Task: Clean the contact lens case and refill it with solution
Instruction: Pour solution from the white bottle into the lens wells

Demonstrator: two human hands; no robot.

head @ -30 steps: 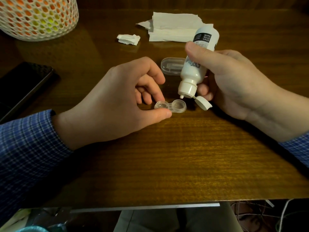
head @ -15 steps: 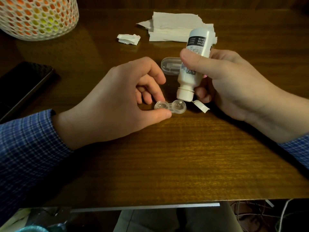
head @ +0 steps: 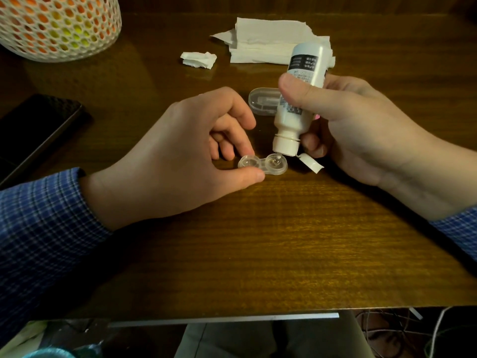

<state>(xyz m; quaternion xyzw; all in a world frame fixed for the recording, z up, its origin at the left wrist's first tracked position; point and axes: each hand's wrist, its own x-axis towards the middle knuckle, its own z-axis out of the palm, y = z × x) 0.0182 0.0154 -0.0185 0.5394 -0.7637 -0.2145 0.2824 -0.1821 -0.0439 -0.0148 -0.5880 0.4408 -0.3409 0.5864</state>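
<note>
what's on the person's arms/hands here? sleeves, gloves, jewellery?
Both hands are bare: no gloves, rings or watch visible on the left hand or the right hand. Both arms wear long sleeves of the same blue shirt with a fine white check. The left sleeve ends at the wrist with a darker cuff edge; only a small part of the right sleeve shows at the frame edge.

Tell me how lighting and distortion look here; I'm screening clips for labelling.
Head view: dim and warm, glare on the table top, far corners dark; wide-angle bending at the edges; lens case and bottle sharp, label print unreadable.
</note>
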